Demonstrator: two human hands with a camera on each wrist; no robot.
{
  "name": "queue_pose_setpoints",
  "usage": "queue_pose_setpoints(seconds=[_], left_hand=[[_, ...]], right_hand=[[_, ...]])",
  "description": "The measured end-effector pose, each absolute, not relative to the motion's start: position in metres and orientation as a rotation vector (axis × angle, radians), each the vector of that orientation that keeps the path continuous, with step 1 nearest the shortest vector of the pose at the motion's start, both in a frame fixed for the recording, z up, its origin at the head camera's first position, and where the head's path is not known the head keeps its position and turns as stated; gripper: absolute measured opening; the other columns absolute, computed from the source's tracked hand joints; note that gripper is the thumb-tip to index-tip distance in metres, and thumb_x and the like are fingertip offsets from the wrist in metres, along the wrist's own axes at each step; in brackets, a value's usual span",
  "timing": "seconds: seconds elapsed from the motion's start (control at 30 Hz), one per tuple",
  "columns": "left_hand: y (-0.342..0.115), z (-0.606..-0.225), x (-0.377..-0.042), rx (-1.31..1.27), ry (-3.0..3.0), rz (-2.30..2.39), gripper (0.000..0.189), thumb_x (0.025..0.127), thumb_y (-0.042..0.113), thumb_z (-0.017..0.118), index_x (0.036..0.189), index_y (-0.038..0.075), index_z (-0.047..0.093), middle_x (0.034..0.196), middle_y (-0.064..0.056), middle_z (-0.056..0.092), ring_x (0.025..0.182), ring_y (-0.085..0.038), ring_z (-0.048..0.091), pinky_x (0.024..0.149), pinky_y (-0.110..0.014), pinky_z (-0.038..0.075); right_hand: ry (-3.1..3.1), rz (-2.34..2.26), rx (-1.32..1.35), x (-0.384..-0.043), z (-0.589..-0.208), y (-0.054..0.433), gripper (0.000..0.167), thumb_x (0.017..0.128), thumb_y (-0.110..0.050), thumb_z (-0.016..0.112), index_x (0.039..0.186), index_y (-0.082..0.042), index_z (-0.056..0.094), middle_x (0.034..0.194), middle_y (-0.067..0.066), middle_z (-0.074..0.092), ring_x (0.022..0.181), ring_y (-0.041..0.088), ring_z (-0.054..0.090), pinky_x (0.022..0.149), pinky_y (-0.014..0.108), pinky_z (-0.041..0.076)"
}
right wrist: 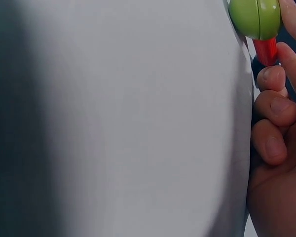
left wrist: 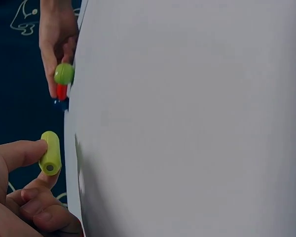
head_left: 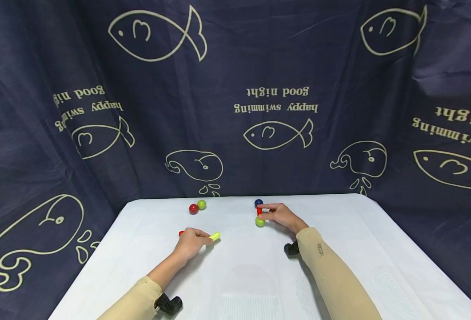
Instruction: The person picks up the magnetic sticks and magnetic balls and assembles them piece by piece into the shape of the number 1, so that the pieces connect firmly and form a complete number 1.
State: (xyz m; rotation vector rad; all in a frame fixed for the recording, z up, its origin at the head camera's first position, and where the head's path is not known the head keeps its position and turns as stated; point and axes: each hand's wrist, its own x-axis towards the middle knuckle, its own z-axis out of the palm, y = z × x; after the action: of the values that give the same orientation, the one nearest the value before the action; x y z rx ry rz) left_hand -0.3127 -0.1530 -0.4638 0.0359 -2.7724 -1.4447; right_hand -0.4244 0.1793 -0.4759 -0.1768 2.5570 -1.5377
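While the left hand (head_left: pixel 193 243) pinches a yellow tube (head_left: pixel 215 236), the right hand (head_left: pixel 282 216) has a red tube (head_left: pixel 259 211) in its fingers!
That red one sits in line between a blue ball (head_left: pixel 258 202) and a green ball (head_left: pixel 260 222), near the far edge of the worktop (head_left: pixel 255 266); locked together or not, I can't tell. Yellow's nipped between thumb and fingertip, well apart. Looks like a joining step, and the next move likely calls for a steady right grip and yellow's end brought squarely to green.
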Motion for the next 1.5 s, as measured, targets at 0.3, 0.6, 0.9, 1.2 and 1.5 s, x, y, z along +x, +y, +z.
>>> queue_pose_setpoints(seconds=[0.3, 0.6, 0.9, 1.2, 1.5], left_hand=[[-0.137, -0.463, -0.309, 0.013, -2.767, -1.509, 0.016, 0.083, 0.019, 0.077, 0.092, 0.006, 0.078, 0.102, -0.006, 0.072, 0.089, -0.019, 0.059, 0.070, -0.030, 0.044], [-0.117, -0.462, -0.308, -0.030, -2.760, -1.568, 0.018, 0.084, 0.020, 0.076, 0.094, 0.005, 0.077, 0.100, -0.007, 0.071, 0.076, -0.018, 0.056, 0.062, -0.029, 0.044], [-0.101, -0.461, -0.308, -0.013, -2.785, -1.564, 0.019, 0.084, 0.022, 0.076, 0.092, 0.005, 0.077, 0.098, -0.006, 0.071, 0.079, -0.018, 0.057, 0.063, -0.029, 0.045], [-0.085, -0.464, -0.308, -0.016, -2.783, -1.601, 0.015, 0.082, 0.021, 0.077, 0.087, 0.006, 0.076, 0.091, -0.005, 0.070, 0.076, -0.018, 0.055, 0.061, -0.029, 0.043], [-0.068, -0.463, -0.307, 0.006, -2.780, -1.622, 0.015, 0.083, 0.020, 0.077, 0.085, 0.005, 0.074, 0.090, -0.005, 0.070, 0.079, -0.018, 0.058, 0.063, -0.029, 0.045]], right_hand=[[2.571, -1.521, -0.168, -0.426, -0.478, 0.179, 0.053, 0.079, -0.038, 0.086, 0.129, -0.027, 0.071, 0.080, 0.000, 0.052, 0.074, 0.017, 0.047, 0.066, 0.028, 0.039], [2.577, -1.513, -0.178, -0.425, -0.476, 0.178, 0.053, 0.079, -0.038, 0.086, 0.129, -0.028, 0.071, 0.077, 0.001, 0.055, 0.072, 0.017, 0.049, 0.068, 0.028, 0.039], [2.577, -1.501, -0.181, -0.425, -0.475, 0.178, 0.055, 0.080, -0.037, 0.086, 0.131, -0.026, 0.069, 0.076, 0.001, 0.055, 0.071, 0.017, 0.049, 0.067, 0.028, 0.040], [2.578, -1.498, -0.157, -0.424, -0.474, 0.178, 0.055, 0.079, -0.037, 0.086, 0.131, -0.026, 0.070, 0.075, 0.001, 0.055, 0.071, 0.018, 0.049, 0.067, 0.028, 0.039], [2.585, -1.509, -0.169, -0.422, -0.474, 0.177, 0.056, 0.079, -0.038, 0.086, 0.130, -0.025, 0.070, 0.074, 0.000, 0.054, 0.070, 0.017, 0.048, 0.066, 0.028, 0.039]])
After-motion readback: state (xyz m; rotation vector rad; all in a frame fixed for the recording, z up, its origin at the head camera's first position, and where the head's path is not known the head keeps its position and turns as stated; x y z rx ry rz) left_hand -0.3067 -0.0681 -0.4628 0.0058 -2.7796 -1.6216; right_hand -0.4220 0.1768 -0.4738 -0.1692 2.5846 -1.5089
